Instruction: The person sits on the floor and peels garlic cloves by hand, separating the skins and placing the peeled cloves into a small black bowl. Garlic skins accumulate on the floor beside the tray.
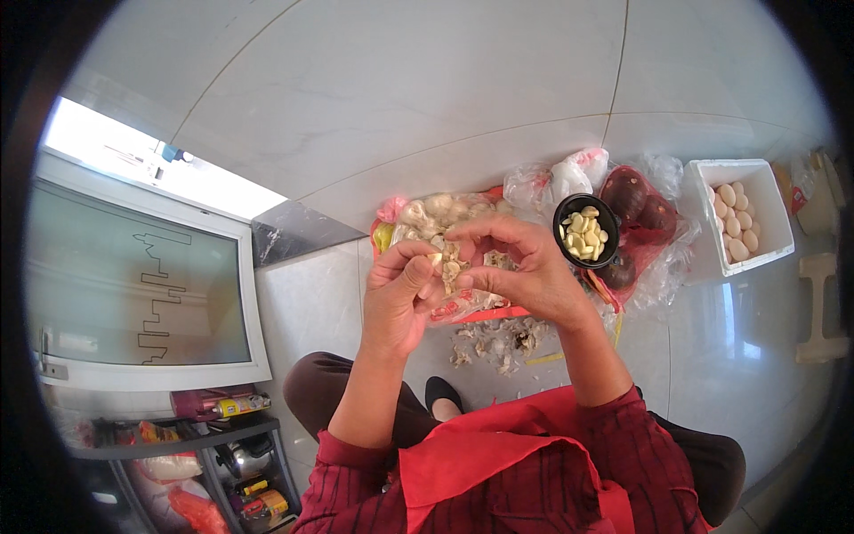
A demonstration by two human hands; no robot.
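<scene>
My left hand (400, 287) pinches a small pale garlic clove (435, 257) between thumb and forefinger. Facing it, my right hand (527, 263) has its thumb and forefinger spread, and nothing shows between them. Beneath both hands lies a clear plastic bag of garlic bulbs (438, 208), partly hidden by them, with loose papery skins (454, 267) on it. A red edge (505, 313) shows under the bag. To the right of my right hand, a black bowl (556, 248) holds peeled garlic cloves (584, 235).
More garlic skins (504, 342) litter the tiled floor. Dark round vegetables in a red net bag (626, 193) lie beside the bowl. A white foam box (707, 220) of eggs (737, 217) stands farther right. At left are a glass-panelled door (140, 280) and a dark shelf rack (193, 440).
</scene>
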